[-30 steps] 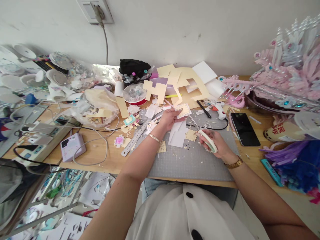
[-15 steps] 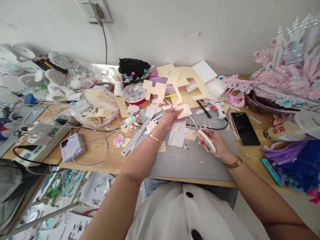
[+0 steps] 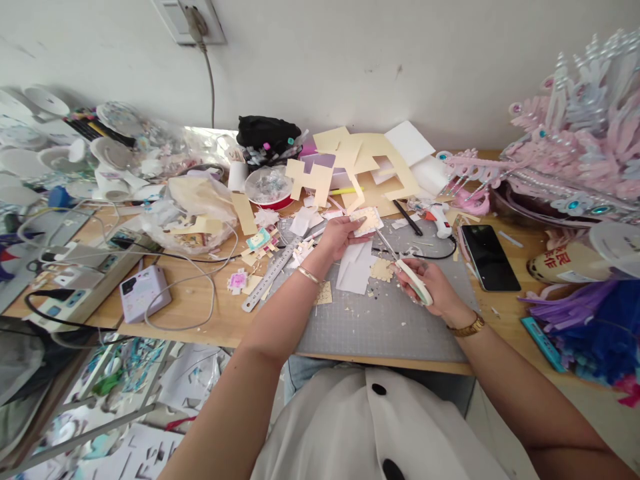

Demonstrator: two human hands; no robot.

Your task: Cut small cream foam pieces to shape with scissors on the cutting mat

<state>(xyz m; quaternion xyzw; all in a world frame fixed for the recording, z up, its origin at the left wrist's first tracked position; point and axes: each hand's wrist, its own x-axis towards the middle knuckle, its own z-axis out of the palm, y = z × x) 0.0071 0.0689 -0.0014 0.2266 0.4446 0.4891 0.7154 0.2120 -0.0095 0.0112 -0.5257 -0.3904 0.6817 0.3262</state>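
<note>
Above the grey cutting mat [image 3: 380, 333], my left hand [image 3: 341, 237] grips a small piece of cream card [image 3: 369, 221] with a pale backing and a pattern of small shapes on it. My right hand [image 3: 430, 287] is wrapped round the pale handles of a pair of scissors [image 3: 415, 283]. The blades point up and left, and their tips meet the lower right edge of the card. Below the card lie white paper [image 3: 354, 270] and a cream cut-out with a scalloped edge [image 3: 381, 270]. Another patterned card piece [image 3: 325, 293] is partly hidden under my left forearm.
A steel ruler [image 3: 267, 280] lies left of my left arm. Cream card sheets [image 3: 360, 153] pile up at the back. A glue gun [image 3: 440, 220], a phone [image 3: 490, 257] and a drink cup [image 3: 565, 263] are on the right. A power strip [image 3: 85, 273] and cables lie left.
</note>
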